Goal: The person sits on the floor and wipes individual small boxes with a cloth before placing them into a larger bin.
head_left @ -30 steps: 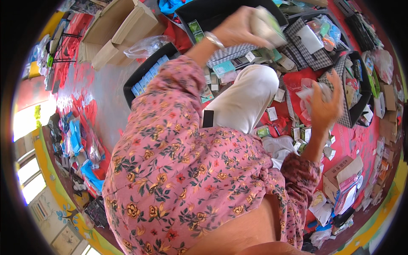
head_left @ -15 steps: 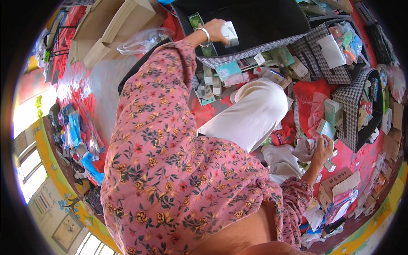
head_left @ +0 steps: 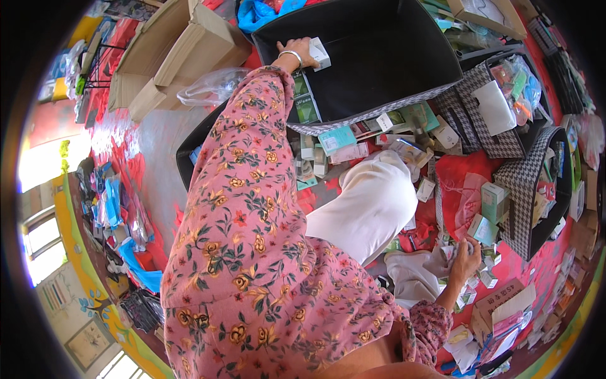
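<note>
My left hand [head_left: 297, 53], with a silver bangle at the wrist, grips a small white box [head_left: 320, 54]. It is over the left side of a large black-lined fabric bin [head_left: 379, 54]. Below the hand, a row of green boxes [head_left: 306, 101] lies along the bin's inner left side. My right hand [head_left: 466, 259] rests low on the right, fingers curled, against crumpled grey cloth [head_left: 435, 264] by my leg. What its fingers hold, if anything, is hidden. Close by stand a pale teal box [head_left: 483, 229] and a green-and-white box [head_left: 495, 202].
Small cartons, among them a teal box [head_left: 337, 139], crowd the floor before the bin. Houndstooth bins [head_left: 514, 208] with mixed packets stand at right. Large cardboard [head_left: 183, 57] and a clear plastic bag [head_left: 211, 87] lie at upper left. A torn carton [head_left: 505, 309] sits at lower right.
My left hand has moved a little left and farther into the bin with the white box, uncovering more green boxes. My right hand has shifted slightly down and left.
</note>
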`<move>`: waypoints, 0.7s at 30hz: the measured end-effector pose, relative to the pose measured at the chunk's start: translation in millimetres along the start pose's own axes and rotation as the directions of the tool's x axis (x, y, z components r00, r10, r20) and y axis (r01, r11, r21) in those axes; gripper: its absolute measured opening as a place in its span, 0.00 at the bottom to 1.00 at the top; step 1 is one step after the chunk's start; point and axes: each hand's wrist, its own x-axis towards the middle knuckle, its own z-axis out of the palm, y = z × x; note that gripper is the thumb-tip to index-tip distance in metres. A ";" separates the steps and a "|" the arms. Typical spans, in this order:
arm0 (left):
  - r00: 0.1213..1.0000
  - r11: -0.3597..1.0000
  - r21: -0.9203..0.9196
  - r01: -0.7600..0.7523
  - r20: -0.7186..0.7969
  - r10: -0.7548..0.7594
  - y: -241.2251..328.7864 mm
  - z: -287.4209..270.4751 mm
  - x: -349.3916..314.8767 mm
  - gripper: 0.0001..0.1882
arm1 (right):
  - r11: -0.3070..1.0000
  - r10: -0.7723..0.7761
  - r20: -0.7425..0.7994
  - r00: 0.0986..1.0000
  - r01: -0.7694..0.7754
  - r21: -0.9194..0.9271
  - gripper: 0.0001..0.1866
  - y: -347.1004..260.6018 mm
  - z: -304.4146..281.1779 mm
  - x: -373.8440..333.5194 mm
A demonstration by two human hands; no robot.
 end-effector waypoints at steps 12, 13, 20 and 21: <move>0.998 0.891 0.451 -0.050 0.049 0.031 19.3 -11.7 5.2 0.45 | 0.999 -0.021 0.012 1.000 0.021 0.024 0.12 -5.3 -7.7 -5.9; 0.996 0.853 0.514 -0.094 0.047 0.081 22.3 -7.0 3.6 0.46 | 1.000 0.007 0.024 1.000 -0.008 0.027 0.12 -5.9 -8.0 -7.1; 0.999 0.773 0.634 -0.039 0.030 0.026 55.9 42.2 -7.2 0.26 | 1.000 -0.010 0.007 1.000 0.010 0.014 0.11 -5.0 -9.0 -8.0; 0.994 0.773 0.626 -0.102 0.031 0.106 57.6 51.7 -9.5 0.26 | 1.000 0.020 0.007 1.000 -0.020 0.012 0.11 -4.7 -11.6 -10.2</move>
